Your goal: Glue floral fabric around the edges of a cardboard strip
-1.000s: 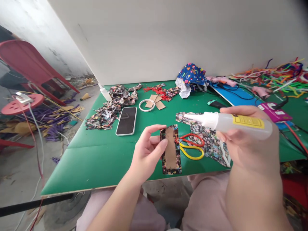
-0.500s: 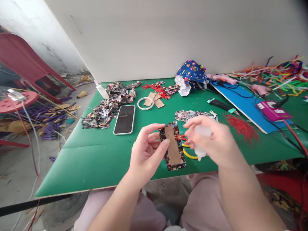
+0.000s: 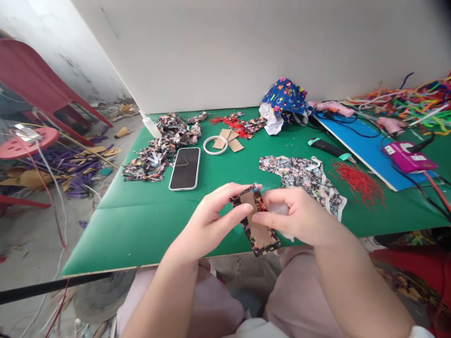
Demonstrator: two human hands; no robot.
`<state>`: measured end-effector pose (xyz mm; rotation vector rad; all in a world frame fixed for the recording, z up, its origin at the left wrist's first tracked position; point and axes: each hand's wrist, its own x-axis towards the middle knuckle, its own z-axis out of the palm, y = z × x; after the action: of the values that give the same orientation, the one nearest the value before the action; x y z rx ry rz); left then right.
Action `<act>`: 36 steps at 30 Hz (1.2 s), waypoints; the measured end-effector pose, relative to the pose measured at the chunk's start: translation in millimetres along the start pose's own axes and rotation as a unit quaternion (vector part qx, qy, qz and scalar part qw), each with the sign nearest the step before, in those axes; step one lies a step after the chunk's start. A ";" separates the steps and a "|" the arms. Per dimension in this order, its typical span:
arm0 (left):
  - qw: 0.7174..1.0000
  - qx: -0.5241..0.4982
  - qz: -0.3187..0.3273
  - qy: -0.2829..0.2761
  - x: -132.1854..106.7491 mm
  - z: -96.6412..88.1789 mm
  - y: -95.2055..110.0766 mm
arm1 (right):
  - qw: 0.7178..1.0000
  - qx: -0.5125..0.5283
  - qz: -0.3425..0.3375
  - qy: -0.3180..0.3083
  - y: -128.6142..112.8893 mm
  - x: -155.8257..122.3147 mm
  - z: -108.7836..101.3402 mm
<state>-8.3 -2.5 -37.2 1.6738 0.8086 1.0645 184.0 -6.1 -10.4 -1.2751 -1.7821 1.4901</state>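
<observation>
My left hand (image 3: 211, 220) pinches the left edge of a small cardboard rectangle wrapped in dark floral fabric (image 3: 260, 232), held just above the near edge of the green table (image 3: 141, 225). My right hand (image 3: 299, 218) is closed round a translucent glue bottle (image 3: 281, 209), which is mostly hidden in the palm. Its thumb and forefinger press on the card's upper right edge. The two hands touch over the card.
A phone (image 3: 185, 168), a white tape ring (image 3: 215, 144), cardboard bits (image 3: 229, 141) and fabric scraps (image 3: 158, 150) lie at left-centre. A floral fabric sheet (image 3: 303, 176), red threads (image 3: 355, 180), a utility knife (image 3: 326, 148), a blue board (image 3: 362, 145) and a magenta box (image 3: 408, 159) lie right.
My right hand brought the glue bottle down from a raised, level hold to the card and now pinches the card's edge. The card has tilted and dropped slightly toward me.
</observation>
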 end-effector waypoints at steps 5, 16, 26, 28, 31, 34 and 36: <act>0.992 0.102 0.067 0.019 -1.5 2.9 0.0 | 1.000 0.008 -0.008 0.009 -1.1 0.6 -1.9; 0.924 0.294 0.240 0.039 4.1 -1.7 -4.7 | 0.995 -0.054 -0.065 0.053 -0.6 -1.3 -2.5; 0.887 0.341 0.306 0.053 5.4 -4.3 -3.5 | 0.996 -0.048 -0.065 0.038 -1.4 -1.0 -3.8; 0.880 0.344 0.321 0.066 4.7 -3.4 -2.4 | 0.996 -0.049 -0.070 0.039 -1.5 -1.3 -4.1; 0.877 0.328 0.340 0.090 4.1 -0.7 -2.4 | 0.994 -0.056 -0.081 0.046 -1.7 -1.5 -3.6; 0.874 0.325 0.341 0.120 2.6 3.7 -4.5 | 0.992 -0.066 -0.095 0.060 -2.2 -0.9 -2.3; 0.867 0.331 0.344 0.141 0.1 7.3 -5.2 | 0.988 -0.079 -0.110 0.075 -2.7 -0.2 -1.7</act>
<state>-1.8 -3.4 -43.2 2.5457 0.8326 1.6739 184.5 -5.3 -7.3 -1.1852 -1.9022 1.1219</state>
